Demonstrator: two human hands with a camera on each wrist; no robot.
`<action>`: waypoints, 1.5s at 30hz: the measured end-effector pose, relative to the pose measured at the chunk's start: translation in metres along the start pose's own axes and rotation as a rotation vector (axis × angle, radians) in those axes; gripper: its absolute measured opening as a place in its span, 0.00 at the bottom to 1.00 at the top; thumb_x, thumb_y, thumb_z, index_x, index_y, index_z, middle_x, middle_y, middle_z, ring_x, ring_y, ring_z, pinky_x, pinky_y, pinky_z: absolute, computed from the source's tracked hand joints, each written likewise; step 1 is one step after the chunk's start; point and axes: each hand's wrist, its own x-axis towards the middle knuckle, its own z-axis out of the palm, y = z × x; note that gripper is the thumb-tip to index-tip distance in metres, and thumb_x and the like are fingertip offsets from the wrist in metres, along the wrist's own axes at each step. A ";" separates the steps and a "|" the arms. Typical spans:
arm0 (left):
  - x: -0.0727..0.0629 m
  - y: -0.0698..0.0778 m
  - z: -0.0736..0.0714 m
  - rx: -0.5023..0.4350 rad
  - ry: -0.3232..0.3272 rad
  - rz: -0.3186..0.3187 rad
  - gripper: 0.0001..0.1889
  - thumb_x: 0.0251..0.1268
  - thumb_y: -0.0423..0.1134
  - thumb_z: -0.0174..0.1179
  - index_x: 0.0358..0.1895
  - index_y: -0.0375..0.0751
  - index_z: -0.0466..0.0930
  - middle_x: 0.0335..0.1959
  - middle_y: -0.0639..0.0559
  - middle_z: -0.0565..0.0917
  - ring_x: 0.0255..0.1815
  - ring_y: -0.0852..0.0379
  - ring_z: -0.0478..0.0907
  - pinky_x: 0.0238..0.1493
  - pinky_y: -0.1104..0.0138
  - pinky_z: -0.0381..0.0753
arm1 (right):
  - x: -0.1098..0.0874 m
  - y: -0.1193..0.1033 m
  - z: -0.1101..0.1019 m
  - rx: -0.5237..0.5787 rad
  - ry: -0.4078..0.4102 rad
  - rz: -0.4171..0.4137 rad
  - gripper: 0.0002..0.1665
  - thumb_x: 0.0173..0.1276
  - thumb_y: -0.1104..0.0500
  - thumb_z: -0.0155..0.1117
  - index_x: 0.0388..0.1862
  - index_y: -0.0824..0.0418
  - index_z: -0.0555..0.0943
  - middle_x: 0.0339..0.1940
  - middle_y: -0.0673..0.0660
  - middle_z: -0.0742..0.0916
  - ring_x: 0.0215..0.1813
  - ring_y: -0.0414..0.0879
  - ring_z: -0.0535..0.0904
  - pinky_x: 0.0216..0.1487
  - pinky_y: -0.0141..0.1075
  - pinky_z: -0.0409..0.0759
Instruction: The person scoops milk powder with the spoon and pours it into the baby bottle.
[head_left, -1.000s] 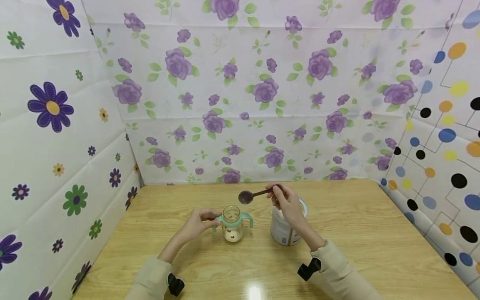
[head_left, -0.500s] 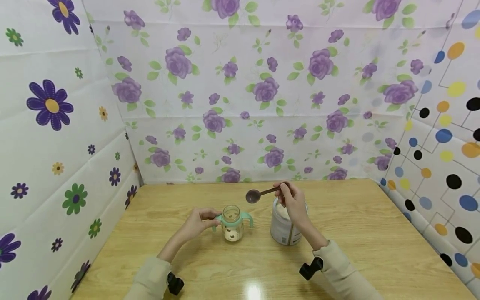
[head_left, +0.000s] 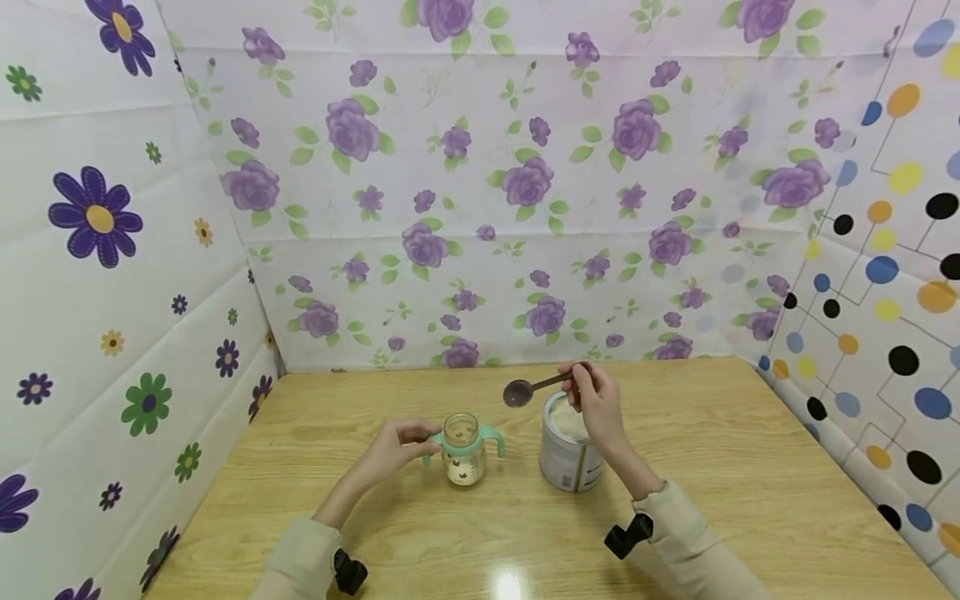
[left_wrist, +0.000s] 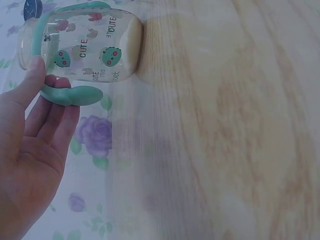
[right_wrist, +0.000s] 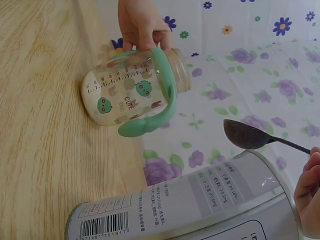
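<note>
A clear baby bottle [head_left: 463,468] with a mint-green two-handled collar stands uncapped on the table, pale powder at its bottom. My left hand [head_left: 397,446] pinches the bottle's left handle [left_wrist: 75,95] between thumb and fingers. To the right stands a silver-white milk powder can [head_left: 562,462], its top off and pale powder showing inside. Above that can my right hand [head_left: 596,404] grips the thin handle of a dark brown scoop [head_left: 518,393]. In the right wrist view the scoop's bowl [right_wrist: 245,134] is just beyond the can's rim, seemingly apart from it; its inside is hidden there.
The wooden table [head_left: 420,542] reaches back to a wall of purple-flowered cloth [head_left: 487,208]. Patterned cloths also hang at the left and right sides. A black wrist camera [head_left: 628,535] sits on the right sleeve, another [head_left: 350,572] on the left.
My right hand has moved rightward with the scoop, away from above the bottle toward the can, uncovering more of the can's opening. The left hand and bottle have stayed in place.
</note>
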 end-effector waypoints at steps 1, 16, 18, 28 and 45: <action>0.000 0.000 0.000 -0.002 -0.001 0.005 0.18 0.63 0.38 0.64 0.54 0.35 0.81 0.48 0.37 0.84 0.42 0.62 0.82 0.44 0.70 0.83 | 0.000 0.000 0.000 0.003 0.009 0.003 0.23 0.80 0.58 0.44 0.40 0.79 0.76 0.21 0.50 0.78 0.18 0.35 0.69 0.16 0.27 0.65; -0.001 0.000 -0.001 -0.020 0.000 -0.003 0.18 0.62 0.39 0.65 0.54 0.36 0.82 0.48 0.39 0.84 0.42 0.64 0.83 0.45 0.68 0.84 | 0.003 -0.005 -0.009 0.082 0.137 0.175 0.19 0.79 0.60 0.43 0.37 0.74 0.76 0.19 0.49 0.78 0.18 0.36 0.68 0.18 0.24 0.65; -0.001 0.000 -0.001 -0.022 -0.002 -0.003 0.18 0.63 0.39 0.64 0.54 0.36 0.81 0.48 0.39 0.84 0.42 0.64 0.83 0.45 0.68 0.84 | 0.003 -0.005 -0.011 0.073 0.154 0.187 0.18 0.79 0.60 0.43 0.36 0.70 0.77 0.19 0.49 0.77 0.18 0.36 0.68 0.18 0.24 0.65; -0.002 0.000 0.001 -0.008 0.008 0.005 0.17 0.63 0.39 0.64 0.53 0.36 0.82 0.46 0.40 0.85 0.41 0.63 0.83 0.43 0.67 0.84 | 0.001 -0.005 -0.016 0.061 0.192 0.210 0.19 0.79 0.59 0.42 0.33 0.67 0.77 0.18 0.48 0.76 0.17 0.35 0.67 0.18 0.24 0.65; 0.000 0.001 0.000 -0.008 0.005 0.001 0.18 0.63 0.38 0.64 0.54 0.35 0.81 0.46 0.38 0.84 0.42 0.62 0.83 0.44 0.68 0.84 | 0.004 -0.005 -0.022 0.077 0.329 0.159 0.21 0.78 0.60 0.43 0.30 0.72 0.75 0.14 0.47 0.73 0.15 0.34 0.64 0.15 0.22 0.62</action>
